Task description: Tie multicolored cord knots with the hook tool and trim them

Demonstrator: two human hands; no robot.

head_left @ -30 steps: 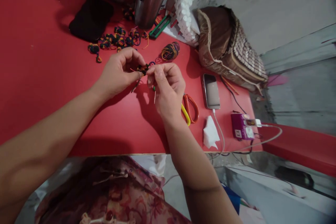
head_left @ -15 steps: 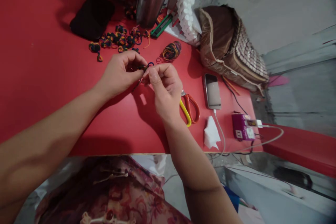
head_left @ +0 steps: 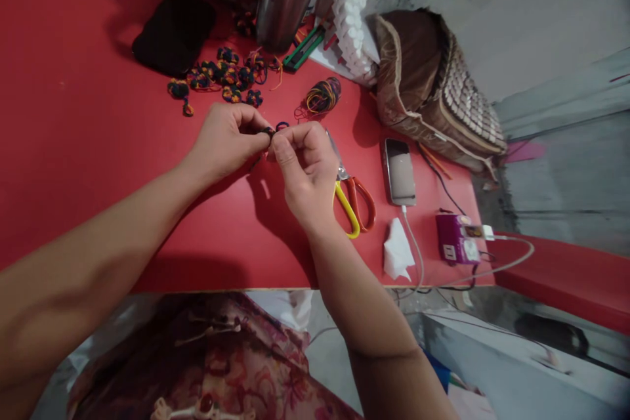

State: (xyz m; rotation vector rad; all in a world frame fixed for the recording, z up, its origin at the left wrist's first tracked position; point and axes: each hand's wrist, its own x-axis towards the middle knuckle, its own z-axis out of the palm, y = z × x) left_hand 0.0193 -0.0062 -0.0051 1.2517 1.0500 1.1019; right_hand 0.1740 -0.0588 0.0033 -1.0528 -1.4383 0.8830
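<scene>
Between my two hands is a small piece of dark multicoloured cord [head_left: 282, 125], with a loop showing above the fingertips. My left hand [head_left: 231, 138] pinches it from the left, thumb against forefinger. From the right, my right hand [head_left: 308, 164] pinches the same cord, its other fingers curled in. Much of the piece is hidden by the fingers. Beyond my left hand lie several knotted cord pieces [head_left: 227, 75] in black, orange and green. A wound bundle of the same cord [head_left: 322, 96] is beyond my right hand. Beside my right wrist are scissors [head_left: 355, 203] with yellow and red handles.
On the red table [head_left: 73, 144] are a black phone-like slab [head_left: 174, 33], a metal bottle [head_left: 290, 0] and a green cutter [head_left: 304, 49]. To the right are a brown bag [head_left: 428, 72], a charging phone [head_left: 399, 172], crumpled tissue [head_left: 398, 251] and a purple box [head_left: 453, 236].
Both hands keep pinching the cord. My left fingers have lowered slightly, showing more of the knotted pieces behind. My right hand has shifted a little left, uncovering more of the scissors.
</scene>
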